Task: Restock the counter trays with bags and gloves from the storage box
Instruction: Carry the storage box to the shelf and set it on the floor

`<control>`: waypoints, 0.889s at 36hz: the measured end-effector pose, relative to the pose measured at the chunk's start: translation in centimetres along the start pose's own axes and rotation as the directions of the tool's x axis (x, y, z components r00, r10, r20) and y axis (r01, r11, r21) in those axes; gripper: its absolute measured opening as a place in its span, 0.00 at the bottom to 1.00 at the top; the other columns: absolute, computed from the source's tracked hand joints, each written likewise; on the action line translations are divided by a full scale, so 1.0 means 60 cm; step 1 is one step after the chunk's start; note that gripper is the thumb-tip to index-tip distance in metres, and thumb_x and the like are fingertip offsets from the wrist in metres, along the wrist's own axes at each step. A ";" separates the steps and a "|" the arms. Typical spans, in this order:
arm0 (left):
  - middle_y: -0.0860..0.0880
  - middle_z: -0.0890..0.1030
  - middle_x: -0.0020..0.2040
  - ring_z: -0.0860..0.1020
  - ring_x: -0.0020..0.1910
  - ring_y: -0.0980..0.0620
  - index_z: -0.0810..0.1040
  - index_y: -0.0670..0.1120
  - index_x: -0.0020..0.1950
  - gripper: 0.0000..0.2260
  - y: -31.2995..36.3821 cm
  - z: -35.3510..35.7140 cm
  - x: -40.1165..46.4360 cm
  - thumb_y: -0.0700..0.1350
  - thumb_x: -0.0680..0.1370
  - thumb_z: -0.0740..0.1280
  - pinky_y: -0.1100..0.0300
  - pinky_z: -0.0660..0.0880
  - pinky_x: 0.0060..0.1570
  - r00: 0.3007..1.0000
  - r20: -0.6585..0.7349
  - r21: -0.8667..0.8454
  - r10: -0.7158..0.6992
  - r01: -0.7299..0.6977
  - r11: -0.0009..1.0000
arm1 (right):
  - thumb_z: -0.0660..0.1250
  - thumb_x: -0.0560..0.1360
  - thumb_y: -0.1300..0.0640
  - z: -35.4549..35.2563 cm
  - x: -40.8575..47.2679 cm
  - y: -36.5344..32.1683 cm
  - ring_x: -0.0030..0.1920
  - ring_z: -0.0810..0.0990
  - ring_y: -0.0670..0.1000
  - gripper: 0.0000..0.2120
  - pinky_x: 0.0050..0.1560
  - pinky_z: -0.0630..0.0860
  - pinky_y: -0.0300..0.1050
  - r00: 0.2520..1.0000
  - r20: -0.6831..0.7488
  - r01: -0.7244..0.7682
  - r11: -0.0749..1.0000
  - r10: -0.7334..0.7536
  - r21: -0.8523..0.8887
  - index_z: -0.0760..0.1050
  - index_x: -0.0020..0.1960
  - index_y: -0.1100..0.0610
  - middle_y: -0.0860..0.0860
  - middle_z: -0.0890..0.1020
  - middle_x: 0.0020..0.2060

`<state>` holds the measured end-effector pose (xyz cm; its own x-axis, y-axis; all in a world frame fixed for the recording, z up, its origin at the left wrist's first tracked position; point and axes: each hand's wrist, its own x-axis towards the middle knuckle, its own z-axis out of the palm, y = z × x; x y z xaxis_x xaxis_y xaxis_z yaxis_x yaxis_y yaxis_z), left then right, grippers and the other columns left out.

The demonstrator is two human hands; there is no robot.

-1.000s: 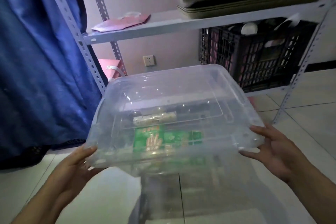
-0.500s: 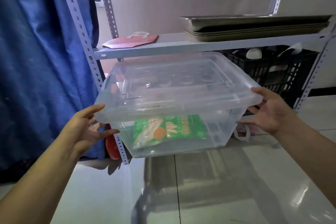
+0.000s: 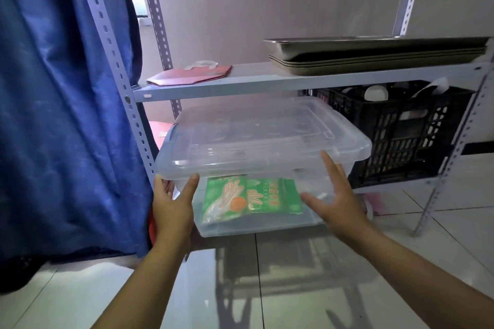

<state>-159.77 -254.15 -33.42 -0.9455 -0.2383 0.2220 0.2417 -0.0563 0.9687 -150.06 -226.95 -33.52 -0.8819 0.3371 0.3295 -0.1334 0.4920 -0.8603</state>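
Both hands, left hand [image 3: 172, 204] and right hand [image 3: 335, 201], press flat-fingered against the clear storage box [image 3: 263, 147] at twelve o'clock under the shelf [image 3: 248, 80], so it might slip, being merely squeezed.

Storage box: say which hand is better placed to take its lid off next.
Probably the left hand: its fingertips already sit at the lid rim on the storage box. The right hand lies flat against the wall below.
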 end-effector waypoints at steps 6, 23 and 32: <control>0.51 0.74 0.68 0.74 0.66 0.49 0.69 0.57 0.68 0.22 0.019 0.034 0.069 0.53 0.76 0.71 0.43 0.72 0.66 1.000 -0.007 -0.049 -0.001 0.001 0.999 | 0.69 0.74 0.46 0.014 0.073 -0.016 0.79 0.42 0.57 0.51 0.75 0.52 0.65 1.000 -0.008 0.015 0.880 -0.022 -0.475 0.27 0.70 0.26 0.50 0.44 0.81; 0.47 0.56 0.80 0.49 0.79 0.41 0.50 0.69 0.75 0.27 -0.022 0.103 0.212 0.57 0.81 0.61 0.40 0.51 0.74 0.945 0.191 0.599 0.265 -0.326 0.731 | 0.61 0.74 0.38 0.025 0.247 0.015 0.78 0.31 0.55 0.47 0.75 0.41 0.65 0.998 0.005 -0.031 0.550 0.064 -0.835 0.31 0.78 0.44 0.47 0.35 0.79; 0.44 0.45 0.81 0.43 0.79 0.37 0.42 0.54 0.80 0.36 -0.051 0.115 0.239 0.47 0.79 0.62 0.41 0.41 0.75 0.778 0.462 0.850 0.426 -0.525 0.037 | 0.66 0.73 0.41 0.035 0.293 0.033 0.79 0.39 0.53 0.45 0.76 0.48 0.66 0.994 0.042 0.093 0.608 -0.098 -0.788 0.43 0.80 0.48 0.48 0.45 0.81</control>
<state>-175.57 -250.72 -32.46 -0.7337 0.2387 0.6362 0.3198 0.9474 0.0132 -166.80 -221.71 -30.25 -0.8827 0.2536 0.3956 0.1934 0.9633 -0.1859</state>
